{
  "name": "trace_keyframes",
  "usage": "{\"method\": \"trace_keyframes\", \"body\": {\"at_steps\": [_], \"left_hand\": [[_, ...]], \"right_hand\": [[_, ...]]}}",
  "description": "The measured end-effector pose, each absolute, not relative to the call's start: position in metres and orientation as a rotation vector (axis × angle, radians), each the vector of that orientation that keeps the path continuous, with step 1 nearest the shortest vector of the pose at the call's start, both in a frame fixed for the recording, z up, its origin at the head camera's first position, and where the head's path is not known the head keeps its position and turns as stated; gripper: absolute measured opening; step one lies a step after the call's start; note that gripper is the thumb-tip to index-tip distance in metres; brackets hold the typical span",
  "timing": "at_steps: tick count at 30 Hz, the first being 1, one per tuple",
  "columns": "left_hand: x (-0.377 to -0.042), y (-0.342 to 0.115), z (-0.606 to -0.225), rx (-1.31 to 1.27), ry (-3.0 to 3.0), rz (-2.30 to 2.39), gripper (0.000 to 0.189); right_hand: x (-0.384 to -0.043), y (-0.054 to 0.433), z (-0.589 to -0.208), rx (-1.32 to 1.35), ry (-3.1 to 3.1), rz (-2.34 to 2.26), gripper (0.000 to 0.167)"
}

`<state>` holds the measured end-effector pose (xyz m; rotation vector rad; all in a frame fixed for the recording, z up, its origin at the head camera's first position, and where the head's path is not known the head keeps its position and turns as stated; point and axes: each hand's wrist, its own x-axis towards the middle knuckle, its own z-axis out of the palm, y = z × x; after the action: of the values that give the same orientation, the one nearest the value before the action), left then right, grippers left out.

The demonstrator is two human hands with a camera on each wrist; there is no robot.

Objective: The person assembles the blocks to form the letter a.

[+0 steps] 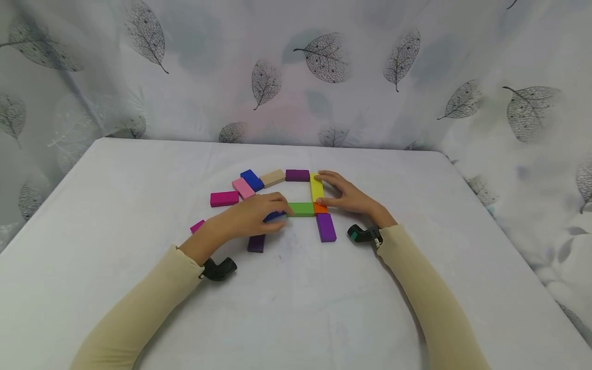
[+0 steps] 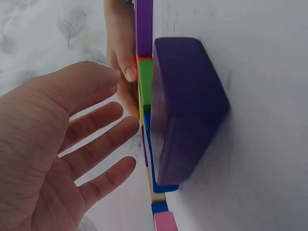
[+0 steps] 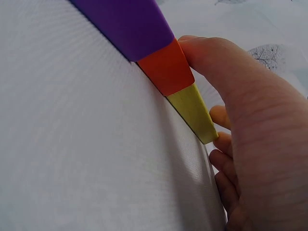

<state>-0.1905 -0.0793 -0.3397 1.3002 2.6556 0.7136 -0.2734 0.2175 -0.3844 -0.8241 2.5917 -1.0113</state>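
In the head view, my left hand [image 1: 252, 216] hovers over a blue block [image 1: 275, 216], partly covering it. The left wrist view shows its fingers apart and loosely bent, with nothing between them and a dark purple block [image 2: 185, 110] close by. My right hand [image 1: 349, 195] rests at the right side of the arrangement, thumb by the orange block [image 1: 320, 208] and fingertips by the far end of the yellow block [image 1: 316, 188]. A green block [image 1: 300, 209] lies left of the orange one, and a purple block [image 1: 326, 227] lies on its near side.
A plum block [image 1: 297, 176], a beige block [image 1: 273, 178], another blue block [image 1: 252, 180], a pink block [image 1: 243, 188] and a magenta block [image 1: 224, 199] curve around the far left. A second magenta piece [image 1: 197, 226] is partly hidden by my left arm. Everything lies on a white-covered table [image 1: 296, 318].
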Motion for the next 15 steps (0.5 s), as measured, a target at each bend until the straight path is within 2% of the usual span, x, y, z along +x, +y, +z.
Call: {"method": "trace_keyframes", "body": {"at_steps": [15], "left_hand": [[-0.196,-0.103,-0.335,1.111,2.718,0.784,0.028]], "right_hand": [[-0.275,0.219,-0.387,-0.805,2.593,-1.004,0.071]]}}
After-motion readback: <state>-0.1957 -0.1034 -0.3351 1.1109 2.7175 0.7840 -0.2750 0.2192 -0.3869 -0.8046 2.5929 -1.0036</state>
